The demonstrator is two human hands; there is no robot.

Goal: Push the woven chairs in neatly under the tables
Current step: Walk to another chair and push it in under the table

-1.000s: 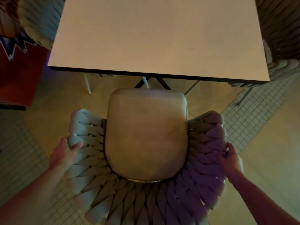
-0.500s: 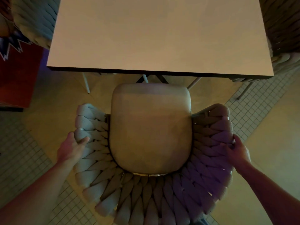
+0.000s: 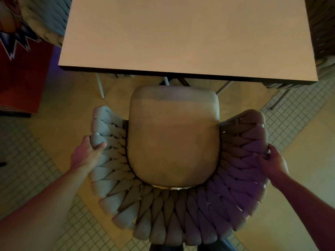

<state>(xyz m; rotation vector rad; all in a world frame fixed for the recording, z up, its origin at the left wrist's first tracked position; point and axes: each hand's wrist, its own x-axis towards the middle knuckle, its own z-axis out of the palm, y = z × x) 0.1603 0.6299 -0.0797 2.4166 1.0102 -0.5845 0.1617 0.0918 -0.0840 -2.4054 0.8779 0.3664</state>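
A woven chair (image 3: 174, 211) with a padded tan seat (image 3: 174, 136) stands right below me, its curved rope back wrapping the seat. The seat's front edge lies just short of the near edge of a square pale table (image 3: 186, 35). My left hand (image 3: 85, 154) grips the left side of the woven back, thumb over the rim. On the right side of the back, my right hand (image 3: 272, 160) has its fingers curled into the weave.
Two more woven chairs flank the table, one at the far left (image 3: 49, 20) and one at the far right (image 3: 322, 33). A red panel (image 3: 20, 75) stands at left. Table legs (image 3: 99, 86) show under the top. The floor is tiled.
The chair has slid forward toward the table with both hands on its back; the gap between seat front and table edge has shrunk.
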